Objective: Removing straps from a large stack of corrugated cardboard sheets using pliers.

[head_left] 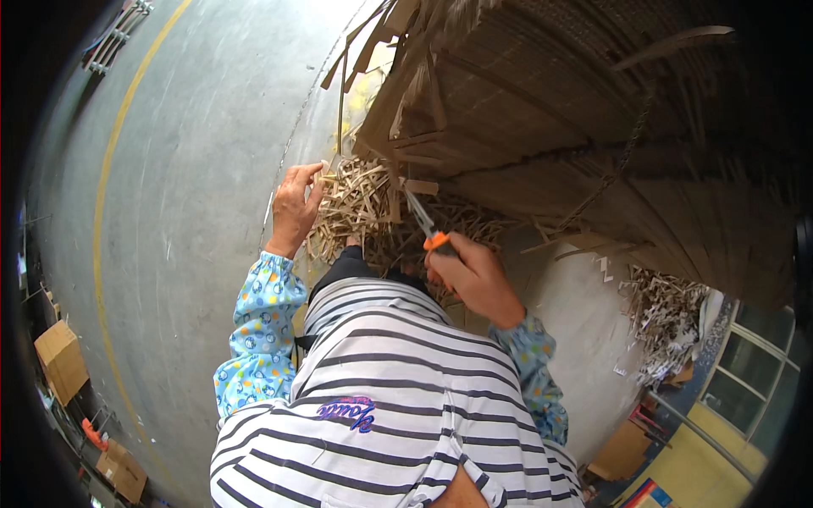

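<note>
My right hand [474,279] is wrapped around the orange handle of slim, pointed metal snips [421,212]. Their tips reach up to a short tan strip [419,186] at the lower edge of a large, dark, woven-looking stack [525,118]. On the other side, my left hand [295,203] is raised beside the ragged end of that stack. Its thumb and forefinger are curled close together; what they pinch, if anything, is too small to make out. Below and between both hands lies a heap of loose tan strips [360,203], partly around my legs.
Loose strips stick out from the stack's upper left end [364,51]. Another pile of strips and scraps [665,322] lies at the right near a wall with windows. Cardboard boxes [61,360] stand far left. A yellow line [100,195] crosses the grey floor.
</note>
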A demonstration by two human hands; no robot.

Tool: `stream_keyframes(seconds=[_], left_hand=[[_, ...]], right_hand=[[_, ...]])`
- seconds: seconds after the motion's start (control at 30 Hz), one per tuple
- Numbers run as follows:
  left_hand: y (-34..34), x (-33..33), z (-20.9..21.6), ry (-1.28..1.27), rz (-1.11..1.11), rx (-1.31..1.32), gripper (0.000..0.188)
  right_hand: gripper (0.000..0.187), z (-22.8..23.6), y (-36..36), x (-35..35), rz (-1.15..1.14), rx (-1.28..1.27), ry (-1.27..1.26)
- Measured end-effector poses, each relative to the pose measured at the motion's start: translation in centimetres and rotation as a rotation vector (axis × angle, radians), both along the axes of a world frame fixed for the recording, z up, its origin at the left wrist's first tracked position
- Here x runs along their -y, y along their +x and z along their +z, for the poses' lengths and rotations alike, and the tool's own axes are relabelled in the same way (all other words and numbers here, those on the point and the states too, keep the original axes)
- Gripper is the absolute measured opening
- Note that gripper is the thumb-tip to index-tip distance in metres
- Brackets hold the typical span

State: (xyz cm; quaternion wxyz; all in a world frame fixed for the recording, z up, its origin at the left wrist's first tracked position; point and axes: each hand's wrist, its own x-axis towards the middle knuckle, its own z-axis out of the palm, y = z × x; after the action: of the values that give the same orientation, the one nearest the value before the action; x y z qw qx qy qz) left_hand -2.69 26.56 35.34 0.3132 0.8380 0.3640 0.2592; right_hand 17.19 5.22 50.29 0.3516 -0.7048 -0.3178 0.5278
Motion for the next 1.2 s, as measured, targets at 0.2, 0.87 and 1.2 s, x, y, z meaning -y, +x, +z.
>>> stream_keyframes(seconds=[0.2,0.87,1.2], left_hand=[[-1.6,0.0,-0.5,0.009,0.004,-0.053,0.029],[5.0,-0.8,18.4,0.557,0.178,0.632,0.044],[19.2,-3.6,34.3,1.722,-0.134,0.652,0.016]], right_hand=[[0.025,4.8,3.0,-3.2,-0.337,0.062,0.368],[0.021,-6.8,-0.9,-1.0,-0.095,0.008,-0.074],[0.023,-2.1,1.8,4.0,0.194,0.331,-0.055]])
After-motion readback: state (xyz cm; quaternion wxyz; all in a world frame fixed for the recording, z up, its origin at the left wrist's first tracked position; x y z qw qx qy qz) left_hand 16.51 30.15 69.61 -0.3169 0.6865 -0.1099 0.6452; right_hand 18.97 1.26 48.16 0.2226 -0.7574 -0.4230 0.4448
